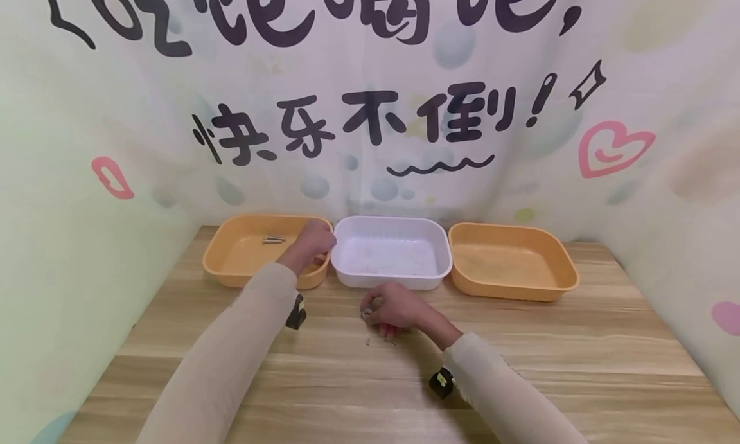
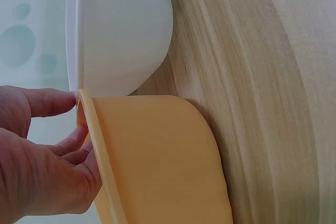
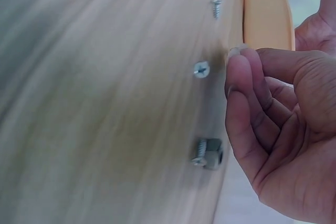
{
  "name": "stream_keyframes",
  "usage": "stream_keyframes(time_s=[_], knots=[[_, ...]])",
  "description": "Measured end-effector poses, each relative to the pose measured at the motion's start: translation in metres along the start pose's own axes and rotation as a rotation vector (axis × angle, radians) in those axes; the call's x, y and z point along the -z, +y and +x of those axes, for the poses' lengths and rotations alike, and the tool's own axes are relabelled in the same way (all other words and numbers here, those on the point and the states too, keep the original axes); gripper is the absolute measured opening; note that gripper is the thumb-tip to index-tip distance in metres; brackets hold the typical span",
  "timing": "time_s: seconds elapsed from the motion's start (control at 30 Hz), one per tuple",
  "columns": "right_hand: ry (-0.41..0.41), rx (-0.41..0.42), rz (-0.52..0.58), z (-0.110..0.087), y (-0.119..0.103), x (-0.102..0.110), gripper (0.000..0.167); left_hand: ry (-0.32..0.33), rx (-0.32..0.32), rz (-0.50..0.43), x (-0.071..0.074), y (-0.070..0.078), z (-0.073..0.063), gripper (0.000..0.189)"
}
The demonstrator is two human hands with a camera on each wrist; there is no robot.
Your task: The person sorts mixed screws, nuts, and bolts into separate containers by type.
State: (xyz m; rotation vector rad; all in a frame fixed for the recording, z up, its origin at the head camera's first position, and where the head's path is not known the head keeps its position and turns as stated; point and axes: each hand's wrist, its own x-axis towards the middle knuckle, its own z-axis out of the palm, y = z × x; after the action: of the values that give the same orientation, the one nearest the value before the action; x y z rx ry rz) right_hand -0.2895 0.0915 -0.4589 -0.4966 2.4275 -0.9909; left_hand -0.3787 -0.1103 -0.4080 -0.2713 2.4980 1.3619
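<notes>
My left hand (image 1: 314, 238) is at the right end of the left orange basin (image 1: 231, 281). In the left wrist view, its thumb and fingers pinch the basin's rim (image 2: 103, 153). Over the table before the white basin (image 1: 393, 282), my right hand (image 1: 396, 304) has thumb and fingertips together. A small shiny metal piece (image 1: 367, 313) shows at those fingertips; its kind is unclear. Below them in the right wrist view lie a small screw (image 3: 216, 9), a cross-head screw (image 3: 201, 69), and a nut (image 3: 213, 154) with another screw (image 3: 200, 152) against it.
Several long screws (image 1: 273, 239) lie inside the left orange basin. A second orange basin (image 1: 514, 291) stands to the right of the white one. The three basins line the back of the wooden table (image 1: 347, 392), before a printed wall cloth (image 1: 358, 168).
</notes>
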Motion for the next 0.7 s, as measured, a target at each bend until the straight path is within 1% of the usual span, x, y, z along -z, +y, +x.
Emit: stream_keyframes(time_s=[0.17, 0.27, 0.4, 0.53, 0.7], knots=[[0.014, 0.041, -0.047, 0.0, -0.007, 0.003, 0.013, 0.006, -0.004, 0.004, -0.001, 0.0, -0.002, 0.012], [0.029, 0.053, -0.074, -0.001, -0.015, 0.009, 0.015, 0.007, -0.003, 0.002, -0.002, 0.0, -0.002, 0.013], [0.057, 0.047, -0.052, -0.003, -0.026, 0.021, 0.017, 0.006, -0.006, 0.0, -0.002, 0.001, -0.002, 0.013], [0.129, 0.024, -0.022, -0.002, -0.035, 0.036, 0.016, 0.0, -0.003, -0.001, -0.001, 0.001, -0.001, 0.011], [0.264, -0.013, 0.013, 0.001, -0.036, 0.054, 0.018, -0.006, 0.013, -0.009, -0.001, 0.001, -0.003, 0.008]])
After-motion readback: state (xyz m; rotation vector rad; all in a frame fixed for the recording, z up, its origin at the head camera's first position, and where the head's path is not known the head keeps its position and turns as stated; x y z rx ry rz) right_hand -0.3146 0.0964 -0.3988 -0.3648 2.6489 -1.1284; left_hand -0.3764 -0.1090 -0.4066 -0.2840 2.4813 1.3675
